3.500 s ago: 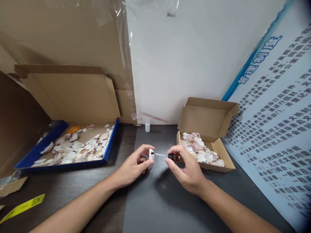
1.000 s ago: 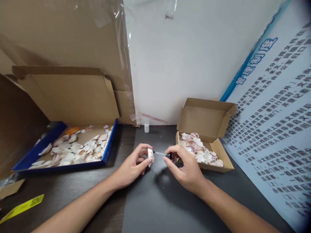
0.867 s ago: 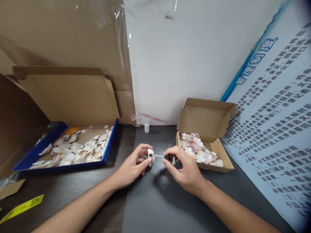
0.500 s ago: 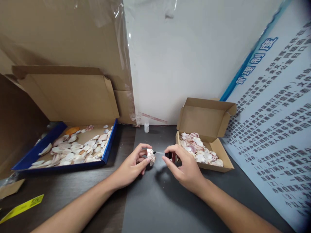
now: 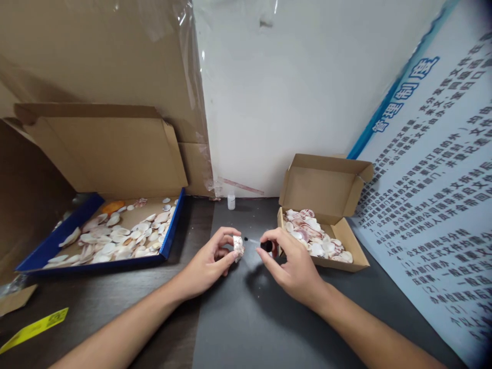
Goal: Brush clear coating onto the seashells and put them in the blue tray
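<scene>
My left hand [image 5: 216, 256] pinches a small, white and pinkish shell piece [image 5: 238, 247] between thumb and fingertips, over the dark grey mat [image 5: 238, 318]. Facing it, my right hand [image 5: 286, 259] is closed on the black cap of a small brush [image 5: 266, 246]. The brush has a thin, pale stem and a dark tip that points left. A short gap lies between this tip and the shell piece. The lower fingers of my right hand are partly hidden.
A blue-sided box [image 5: 175, 225] of many shells stands open at left. An open cardboard box [image 5: 357, 251] with more shells is at right. A small white bottle [image 5: 231, 201] stands by the white wall [image 5: 307, 92]. A yellow label [image 5: 36, 328] lies front left.
The brush tip has come away from the shell piece. My left hand has turned the shell piece slightly; both hands stay in nearly the same place.
</scene>
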